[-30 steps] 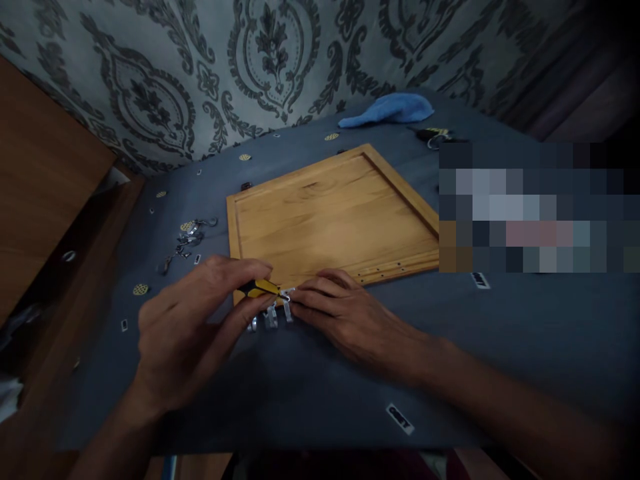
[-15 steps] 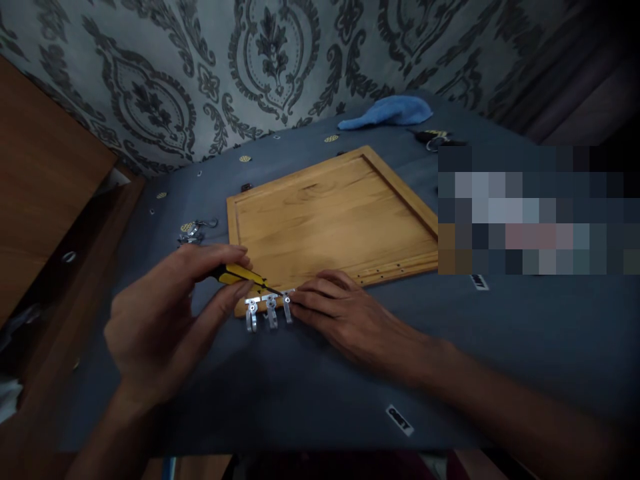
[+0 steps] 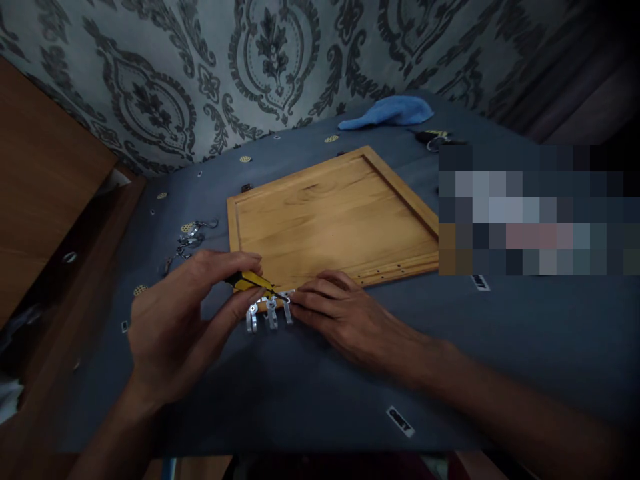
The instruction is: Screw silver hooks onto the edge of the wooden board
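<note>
Pinching yellow-black screwdriver (image 3: 247, 281) by the handle between thumb and fingers of left hand (image 3: 180, 327), tip at rightmost of three metal brackets (image 3: 271, 313). Resting right hand (image 3: 350, 317) on near edge of wooden board (image 3: 325, 220), fingers close together, tips at that same bracket; can't tell if pinching it, thumb hidden. Got board lying flat around middle of table (image 3: 320, 393), brackets in a row at its near left corner, poking past near edge. Also got small dark holes (image 3: 379, 274) along board's near edge, right of right hand; loose metal parts (image 3: 193, 237) toward table's left edge; blue cloth (image 3: 393, 112) by far edge. Can't read right side, pixelated
</note>
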Demonstrator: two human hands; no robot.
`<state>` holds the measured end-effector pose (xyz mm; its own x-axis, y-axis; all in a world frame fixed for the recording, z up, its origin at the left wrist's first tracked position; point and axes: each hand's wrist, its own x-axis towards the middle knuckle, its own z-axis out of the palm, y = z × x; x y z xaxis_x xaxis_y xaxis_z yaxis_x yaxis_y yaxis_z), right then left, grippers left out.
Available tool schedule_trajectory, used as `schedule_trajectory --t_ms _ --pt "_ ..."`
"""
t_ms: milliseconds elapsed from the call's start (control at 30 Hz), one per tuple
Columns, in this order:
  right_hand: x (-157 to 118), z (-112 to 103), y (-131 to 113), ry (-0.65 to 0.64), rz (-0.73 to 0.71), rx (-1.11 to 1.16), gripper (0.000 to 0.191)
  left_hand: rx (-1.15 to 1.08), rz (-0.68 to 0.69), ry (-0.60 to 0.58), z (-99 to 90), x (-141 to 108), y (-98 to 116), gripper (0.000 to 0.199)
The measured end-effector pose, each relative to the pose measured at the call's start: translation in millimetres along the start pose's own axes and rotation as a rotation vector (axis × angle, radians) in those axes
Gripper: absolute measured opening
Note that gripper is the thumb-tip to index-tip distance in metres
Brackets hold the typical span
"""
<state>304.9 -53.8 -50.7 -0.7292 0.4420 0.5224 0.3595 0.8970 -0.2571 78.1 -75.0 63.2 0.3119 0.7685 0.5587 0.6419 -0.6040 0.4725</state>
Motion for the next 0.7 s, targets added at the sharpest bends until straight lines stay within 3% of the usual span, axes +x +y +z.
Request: schedule_trajectory --t_ms 433,700 --pt "1.5 -2.3 -1.5 -0.01 -0.004 0.008 0.026 -0.045 0.035 -0.08 -3.4 0.4 -0.7 0.034" --pt "2.2 -2.2 -1.4 -0.014 -0.004 -0.004 0.024 0.031 0.128 -0.108 -3.1 4.3 3.6 0.022"
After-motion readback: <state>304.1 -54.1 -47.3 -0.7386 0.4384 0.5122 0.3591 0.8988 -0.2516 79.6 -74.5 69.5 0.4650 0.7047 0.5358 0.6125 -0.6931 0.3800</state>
